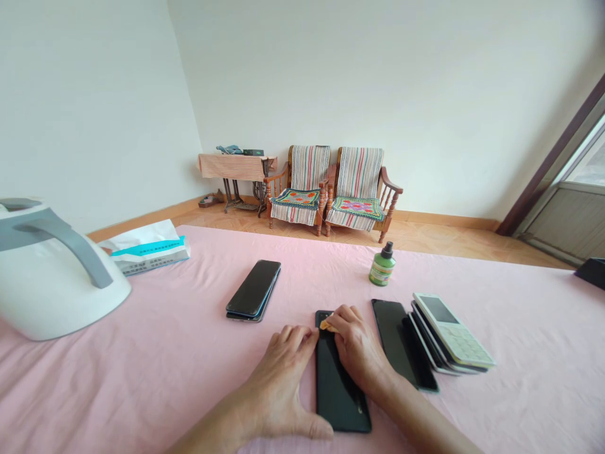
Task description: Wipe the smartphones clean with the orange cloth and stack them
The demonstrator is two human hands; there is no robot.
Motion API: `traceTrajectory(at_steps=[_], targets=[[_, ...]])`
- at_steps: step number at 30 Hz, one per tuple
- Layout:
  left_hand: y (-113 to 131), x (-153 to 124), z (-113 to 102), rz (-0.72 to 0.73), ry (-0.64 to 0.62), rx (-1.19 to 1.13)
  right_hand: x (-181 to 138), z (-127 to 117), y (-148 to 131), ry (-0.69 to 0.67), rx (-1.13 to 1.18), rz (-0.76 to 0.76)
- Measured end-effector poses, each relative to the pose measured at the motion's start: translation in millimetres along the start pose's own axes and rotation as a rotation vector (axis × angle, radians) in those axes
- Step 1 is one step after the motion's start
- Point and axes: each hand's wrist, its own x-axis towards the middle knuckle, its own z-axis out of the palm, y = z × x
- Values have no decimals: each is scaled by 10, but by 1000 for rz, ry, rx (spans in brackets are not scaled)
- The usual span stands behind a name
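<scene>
A black smartphone [336, 394] lies back side up on the pink cloth in front of me, its camera bumps at the far end. Along its left edge rests my left hand [281, 378], the thumb stretched out near the bottom corner and the fingertips by the upper edge; it is open and grips nothing. My right hand [357, 343] is closed on a small yellow-orange cloth [328, 324], pressed to the phone's back near the cameras. Just right of that hand lies another dark phone [399, 337]. Beside it is a stack topped by a white keypad phone [456, 328].
A green spray bottle [382, 266] stands beyond the phones. Two stacked phones [255, 290] lie farther left. A tissue pack [149, 250] and a white-grey kettle [57, 271] are at the left. A dark object [590, 272] sits at the far right. Two wooden chairs [357, 189] stand past the table.
</scene>
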Motion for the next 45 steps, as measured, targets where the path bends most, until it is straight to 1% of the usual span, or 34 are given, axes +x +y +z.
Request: traceTrajectory(at_steps=[6, 13, 18, 26, 30, 45], targets=[[-2, -4, 5, 4, 19, -4, 17, 59, 31, 23, -10, 5], [14, -4, -10, -8, 1, 13, 9, 76, 13, 31, -1, 21], [46, -5, -38, -31, -38, 33, -27, 91, -14, 46, 11, 31], [29, -3, -25, -22, -16, 26, 63, 122, 30, 63, 29, 5], [18, -9, -21, -4, -20, 15, 28, 133, 17, 61, 52, -6], [58, -8, -43, -26, -27, 34, 35, 143, 27, 55, 51, 5]])
